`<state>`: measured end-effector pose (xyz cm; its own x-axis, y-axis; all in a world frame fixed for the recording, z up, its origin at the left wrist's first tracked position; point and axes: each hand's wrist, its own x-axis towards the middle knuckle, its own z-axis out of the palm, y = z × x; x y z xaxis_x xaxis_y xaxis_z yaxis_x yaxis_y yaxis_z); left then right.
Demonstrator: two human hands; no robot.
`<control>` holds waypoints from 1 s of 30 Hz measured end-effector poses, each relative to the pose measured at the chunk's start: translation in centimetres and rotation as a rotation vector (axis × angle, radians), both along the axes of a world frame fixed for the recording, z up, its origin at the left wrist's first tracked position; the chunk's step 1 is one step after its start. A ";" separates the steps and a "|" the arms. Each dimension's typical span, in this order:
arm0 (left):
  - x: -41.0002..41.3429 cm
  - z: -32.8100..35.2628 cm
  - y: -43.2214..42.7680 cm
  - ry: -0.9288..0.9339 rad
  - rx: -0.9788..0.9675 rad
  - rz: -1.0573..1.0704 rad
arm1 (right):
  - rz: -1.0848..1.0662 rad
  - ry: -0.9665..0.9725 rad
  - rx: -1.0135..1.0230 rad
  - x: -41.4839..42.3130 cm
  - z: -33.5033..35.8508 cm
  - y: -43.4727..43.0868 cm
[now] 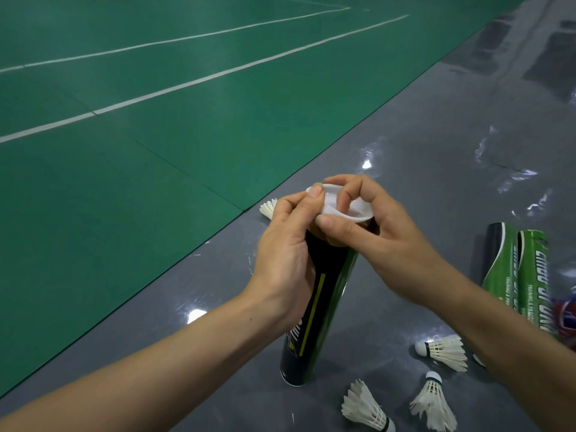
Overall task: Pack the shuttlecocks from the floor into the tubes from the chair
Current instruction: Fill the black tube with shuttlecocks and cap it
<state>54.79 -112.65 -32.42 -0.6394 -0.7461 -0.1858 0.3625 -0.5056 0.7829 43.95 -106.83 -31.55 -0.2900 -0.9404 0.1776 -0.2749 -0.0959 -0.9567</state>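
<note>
Shuttlecock tube [324, 307], gripped in the left hand [283, 244], could tip over if the right hand [383, 241], pinching its white cap [358, 212], yanks sideways.

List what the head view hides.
Head view:
- Inside the black tube: the white cap, left hand and right hand cover its mouth.
- One shuttlecock: left hand hides all but feathers.
- The green tubes: right forearm and frame edge cut them.
- The red-blue item: cut by edge.
</note>
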 end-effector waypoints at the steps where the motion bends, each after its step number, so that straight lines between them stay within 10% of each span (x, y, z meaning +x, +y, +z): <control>1: 0.0 -0.1 0.0 0.002 -0.006 -0.001 | -0.011 0.032 -0.005 0.0 -0.2 0.1; 30: 1.0 -3.1 -2.6 0.003 -0.303 -0.212 | 0.224 -0.068 -0.236 -1.1 -0.6 -1.3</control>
